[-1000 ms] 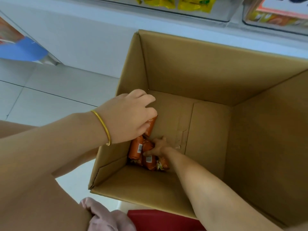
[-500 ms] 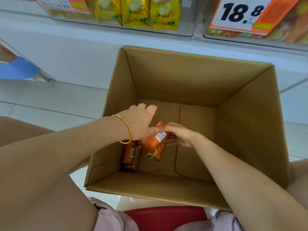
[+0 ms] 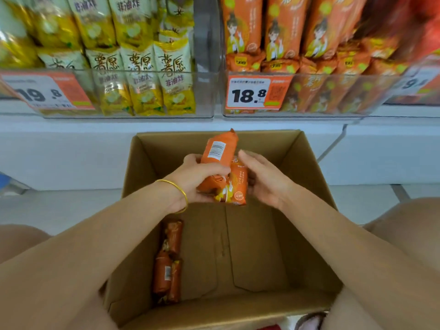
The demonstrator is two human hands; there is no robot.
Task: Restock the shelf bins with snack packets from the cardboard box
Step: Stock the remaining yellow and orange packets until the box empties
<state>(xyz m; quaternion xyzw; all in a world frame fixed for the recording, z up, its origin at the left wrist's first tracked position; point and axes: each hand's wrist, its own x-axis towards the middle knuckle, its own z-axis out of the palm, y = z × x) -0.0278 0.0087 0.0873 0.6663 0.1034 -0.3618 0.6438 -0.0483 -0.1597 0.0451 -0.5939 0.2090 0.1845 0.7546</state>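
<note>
Orange snack packets (image 3: 234,184) held upright above the open cardboard box (image 3: 302,167).

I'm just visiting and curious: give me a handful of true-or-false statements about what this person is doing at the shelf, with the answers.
1. The left hand grips orange packets above the cardboard box. True.
2. The cardboard box is empty. False: a few leftover packets lie on its bottom, on the left side.
3. One price tag on the shelf reads 18.8. True.
4. The left wrist wears a watch. False: it wears a gold bangle.
5. The shelf packets left of that price tag are blue. False: they are yellow packets.
</note>
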